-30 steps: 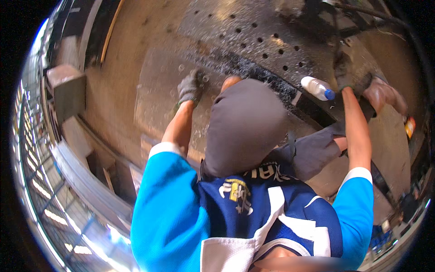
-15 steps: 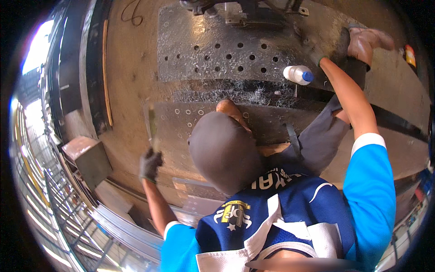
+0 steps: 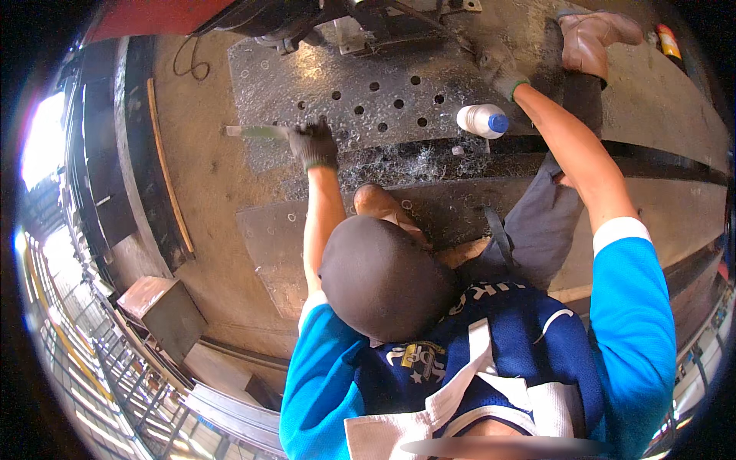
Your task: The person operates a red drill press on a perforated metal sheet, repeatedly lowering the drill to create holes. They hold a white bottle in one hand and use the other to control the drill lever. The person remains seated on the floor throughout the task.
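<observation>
My left hand [image 3: 313, 146], in a dark grey glove, is closed around one end of a flat greenish strip [image 3: 264, 132]; the strip projects to the left of the hand and ends in a pale tip. Beneath this hand, and extending forward and to its right, lies a dark metal plate [image 3: 264, 84] pierced by round holes. My right hand [image 3: 498, 70], also gloved, is well apart from the left, farther forward and to its right; whether its fingers are together or apart I cannot tell, since the glove merges with the dark surroundings. A white bottle [image 3: 475, 119], its blue cap turned rightward, is near the right hand, on the side toward my body. Metal shavings [image 3: 429, 162] are scattered to the right of the left hand. My left boot [image 3: 376, 201] is closer to me than the left hand; my right boot [image 3: 586, 44] is to the right of the right hand. Forward of the left hand is dark machinery [image 3: 268, 23]; well to its left, a narrow batten [image 3: 167, 165].
</observation>
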